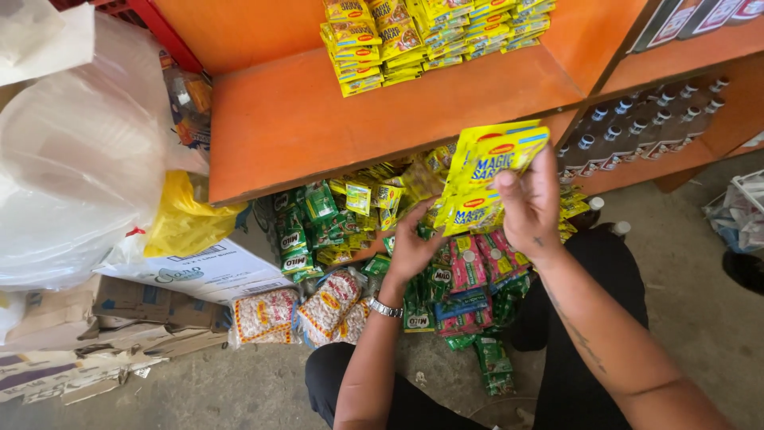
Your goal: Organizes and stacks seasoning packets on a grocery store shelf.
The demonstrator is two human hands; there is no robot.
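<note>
Starting at nine o'clock, clear plastic bags (76,159) and a white carton (211,271) sit on the concrete floor (239,390). Toward centre, the left hand (410,247), wearing a wristwatch, closes on the lower end of a strip of yellow sachets (485,179); the right hand (529,203) pinches the strip higher up, in front of the orange shelf (318,119). Yellow sachet stacks (430,36) already lie at twelve o'clock; green and pink sachets (461,287) remain heaped below. Bottles (645,127) line the three o'clock shelf.
</note>
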